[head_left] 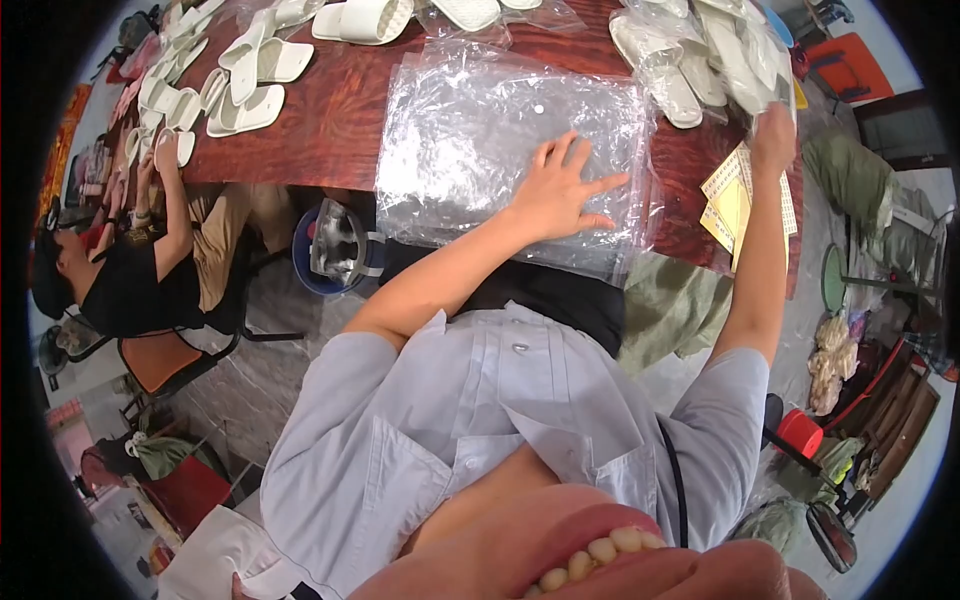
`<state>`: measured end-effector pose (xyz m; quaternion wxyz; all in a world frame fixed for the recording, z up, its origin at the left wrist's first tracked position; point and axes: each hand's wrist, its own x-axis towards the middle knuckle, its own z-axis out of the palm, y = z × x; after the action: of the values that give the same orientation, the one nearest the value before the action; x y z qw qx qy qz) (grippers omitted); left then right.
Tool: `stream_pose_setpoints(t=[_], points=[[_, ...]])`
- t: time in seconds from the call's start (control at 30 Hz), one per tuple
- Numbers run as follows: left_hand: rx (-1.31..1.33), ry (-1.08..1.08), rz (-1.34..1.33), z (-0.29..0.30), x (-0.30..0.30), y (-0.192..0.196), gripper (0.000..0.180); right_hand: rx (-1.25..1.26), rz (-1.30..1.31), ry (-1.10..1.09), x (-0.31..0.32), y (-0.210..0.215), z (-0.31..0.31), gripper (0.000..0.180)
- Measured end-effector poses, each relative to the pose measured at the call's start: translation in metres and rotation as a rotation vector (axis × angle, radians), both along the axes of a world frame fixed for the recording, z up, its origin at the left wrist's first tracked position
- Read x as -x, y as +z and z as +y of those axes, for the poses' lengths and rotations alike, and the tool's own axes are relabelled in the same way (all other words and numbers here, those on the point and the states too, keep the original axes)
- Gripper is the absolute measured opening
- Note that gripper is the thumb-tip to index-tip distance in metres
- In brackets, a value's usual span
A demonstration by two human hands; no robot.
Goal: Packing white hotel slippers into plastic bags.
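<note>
You are working at a dark red wooden table [340, 110] that fills the upper part of your view. At its middle, toward 12 o'clock, a stack of clear plastic bags [480, 130] lies flat, its near edge hanging over the table's front edge. At 10 to 11 o'clock, white slippers [250, 85] lie scattered singly and in pairs along the left end. At 12 o'clock, at the far edge, more white slippers [365, 18] lie, some in clear bags. At 1 o'clock, a heap of bagged white slippers [690, 60] rests on the right end. At 2 o'clock, yellow paper cards [730, 200] lie on the right front corner.
</note>
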<state>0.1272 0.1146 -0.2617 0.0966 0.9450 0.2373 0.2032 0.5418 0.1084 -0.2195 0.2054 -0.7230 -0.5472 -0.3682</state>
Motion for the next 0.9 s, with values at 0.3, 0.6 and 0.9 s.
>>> stream_pose_setpoints(t=[0.3,0.6,0.9], points=[[-0.039,0.005,0.007,0.000,0.000,-0.007,0.067,-0.307,0.843,0.125,-0.012,0.109,-0.004,0.032],[-0.005,-0.009,0.176,0.000,-0.012,0.019,0.066,0.044,1.314,0.631,0.045,0.073,-0.082,0.032],[0.673,-0.238,0.007,-0.001,-0.024,-0.001,0.057,0.547,1.263,0.939,0.132,-0.051,0.035,0.030]])
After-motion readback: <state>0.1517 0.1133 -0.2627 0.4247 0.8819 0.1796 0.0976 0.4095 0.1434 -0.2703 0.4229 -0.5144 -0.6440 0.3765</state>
